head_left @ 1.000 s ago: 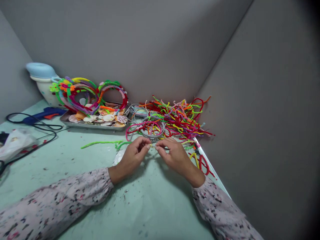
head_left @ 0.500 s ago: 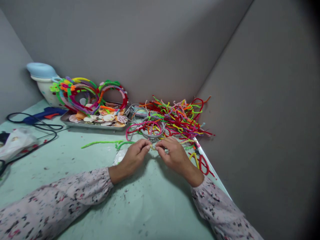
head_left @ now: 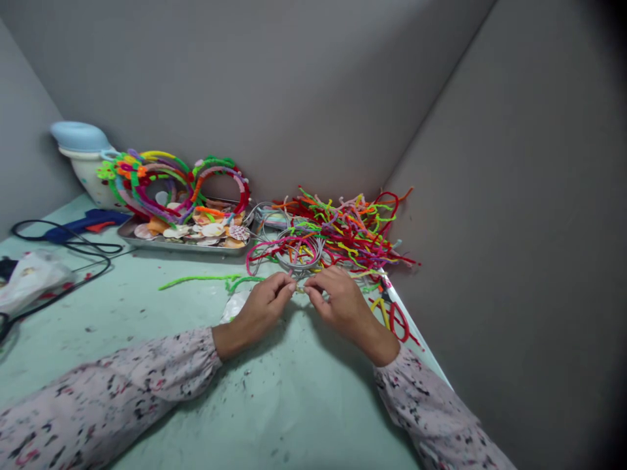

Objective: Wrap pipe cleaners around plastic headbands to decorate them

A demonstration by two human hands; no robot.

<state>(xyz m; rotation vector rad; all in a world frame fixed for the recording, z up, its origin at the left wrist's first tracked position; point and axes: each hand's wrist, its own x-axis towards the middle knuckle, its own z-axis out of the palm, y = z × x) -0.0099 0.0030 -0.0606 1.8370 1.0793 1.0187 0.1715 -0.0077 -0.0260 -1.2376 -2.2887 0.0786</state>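
Fingers of the left hand [head_left: 264,303] and right hand [head_left: 337,300] are pinched, thumb against forefinger, on a small yellowish piece [head_left: 300,290] that lies in the narrow gap between the two sets of fingertips; it is too small to make out its exact shape. Both hands are over the middle of the pale green table [head_left: 245,418], just on the near side of a coil of grey wire [head_left: 296,266]. Far left of the hands, a shallow metal tray [head_left: 183,247] holds a heap of seashells [head_left: 211,231], with fuzzy, many-coloured hoops [head_left: 137,189] standing up among them, orange and green flowers on the left ones; how they rest at the bottom is hidden. Behind the tray's left end leans a white container [head_left: 88,175] with a light blue lid [head_left: 81,136], its contents out of sight. A dark blue glue gun [head_left: 78,227] lies beside the tray to the left, and nearer, at the left edge, sits a crumpled white plastic bag [head_left: 36,281]. Loose coloured fuzzy stems [head_left: 353,225] are piled on the far right.
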